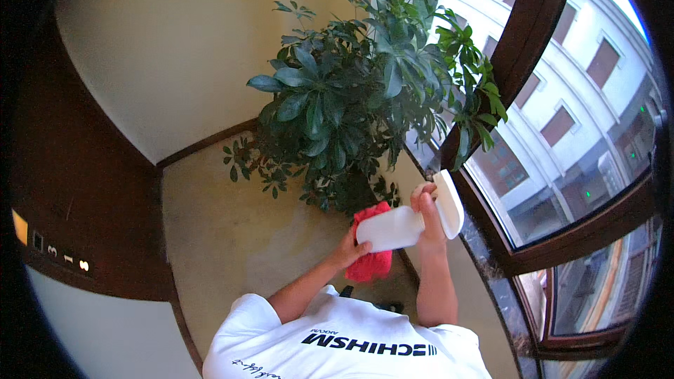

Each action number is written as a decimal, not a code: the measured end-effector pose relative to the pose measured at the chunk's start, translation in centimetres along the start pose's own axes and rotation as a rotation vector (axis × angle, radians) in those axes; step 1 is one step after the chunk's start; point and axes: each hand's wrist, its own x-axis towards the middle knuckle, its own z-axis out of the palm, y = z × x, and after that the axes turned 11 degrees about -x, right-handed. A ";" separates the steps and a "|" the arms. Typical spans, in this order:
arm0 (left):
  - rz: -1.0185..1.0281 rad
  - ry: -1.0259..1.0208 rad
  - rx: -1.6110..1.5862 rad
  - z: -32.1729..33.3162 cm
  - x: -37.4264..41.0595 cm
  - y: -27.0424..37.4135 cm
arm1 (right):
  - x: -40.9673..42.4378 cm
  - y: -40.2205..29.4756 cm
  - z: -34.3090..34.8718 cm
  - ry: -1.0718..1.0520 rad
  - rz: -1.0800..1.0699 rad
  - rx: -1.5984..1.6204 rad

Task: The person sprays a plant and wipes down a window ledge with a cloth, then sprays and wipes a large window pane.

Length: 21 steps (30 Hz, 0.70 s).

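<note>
A white plastic spray bottle [388, 229] lies tilted almost on its side in front of my chest. My right hand [427, 211] grips it at the neck and trigger, just under the white spray head [450, 205]. The nozzle end points up toward the window side, where a faint mist seems to show. My left hand [348, 248] holds a red cloth [369, 268] and steadies the base of the bottle with its thumb. Part of the cloth is hidden behind the bottle. Beyond both hands stands a large leafy potted plant [337, 100]; its pot cannot be made out.
Dark-framed windows [558, 168] rise on the right above a dark stone sill [487, 268]. A cream wall [174, 47] stands behind the plant. On the left is a dark brown door or panel [89, 179]. Beige floor [221, 252] lies below.
</note>
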 end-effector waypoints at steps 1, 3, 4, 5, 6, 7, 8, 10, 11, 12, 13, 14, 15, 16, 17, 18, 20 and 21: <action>-0.070 -0.047 -0.056 -0.8 0.5 1.9 | 0.0 -0.3 1.1 0.037 -0.045 -0.009; -0.021 -0.069 -0.099 -1.3 1.1 4.8 | 0.7 -1.1 3.6 0.087 -0.138 -0.016; -0.027 -0.065 -0.111 -1.0 1.1 6.0 | 1.2 -2.0 4.9 0.131 -0.196 0.022; -0.032 -0.061 -0.124 -0.4 1.2 7.0 | 1.4 -2.8 5.3 0.161 -0.181 -0.006; -0.034 -0.059 -0.133 -0.1 1.3 7.8 | 1.6 -3.4 5.8 0.191 -0.169 -0.031; -0.018 -0.038 -0.138 0.1 1.5 8.1 | 1.8 -3.9 6.1 0.220 -0.158 -0.056; -0.001 -0.017 -0.144 0.5 1.7 8.3 | 2.1 -4.0 5.8 0.194 -0.128 -0.032; -0.039 0.015 -0.179 0.9 2.6 8.5 | 3.3 -3.9 4.9 0.195 -0.126 -0.012; -0.025 0.002 -0.222 1.4 2.9 8.7 | 3.9 -4.2 4.6 0.187 -0.125 0.000; 0.001 0.008 -0.261 1.9 2.9 9.3 | 4.7 -5.1 5.3 0.139 -0.162 -0.002; 0.028 0.006 -0.301 2.5 3.1 9.7 | 5.2 -6.0 6.0 0.159 -0.195 -0.024; 0.056 0.037 -0.310 3.1 3.3 10.0 | 5.7 -6.6 6.3 0.150 -0.216 -0.028; 0.065 0.028 -0.316 3.6 3.3 10.5 | 5.8 -7.0 6.2 0.149 -0.232 -0.032; 0.073 0.019 -0.323 4.1 3.5 10.9 | 5.9 -7.2 5.8 0.154 -0.231 -0.030; 0.080 0.009 -0.330 4.6 3.7 11.0 | 5.9 -7.1 5.1 0.158 -0.230 -0.029; 0.098 0.005 -0.332 4.7 3.8 10.9 | 5.9 -7.1 4.6 0.160 -0.231 -0.021; 0.134 -0.005 -0.337 4.6 4.3 10.1 | 5.2 -7.0 3.8 0.172 -0.192 -0.027; 0.117 -0.013 -0.311 4.6 4.4 9.6 | 5.0 -6.9 3.3 0.177 -0.171 -0.033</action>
